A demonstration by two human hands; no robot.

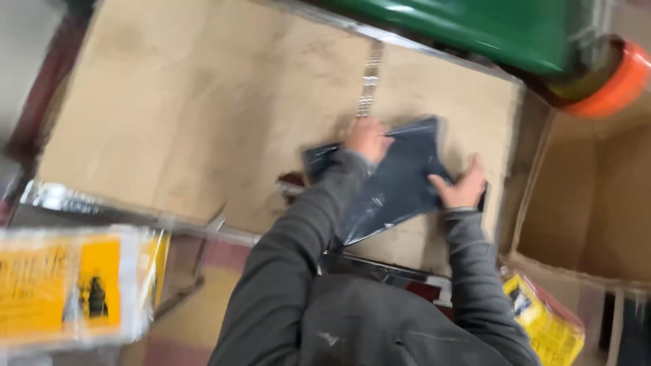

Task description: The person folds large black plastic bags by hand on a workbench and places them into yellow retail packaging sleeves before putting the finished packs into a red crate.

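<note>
I am viewing a tabletop (pixel 203 122) covered in brown cardboard sheeting, with a metal strip (pixel 367 85) running across its far part; a dark plastic-wrapped packet (pixel 397 183) is lying directly on it near the front edge.

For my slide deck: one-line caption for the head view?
Left hand and right hand press a dark plastic bag flat on a cardboard-covered table.
</note>
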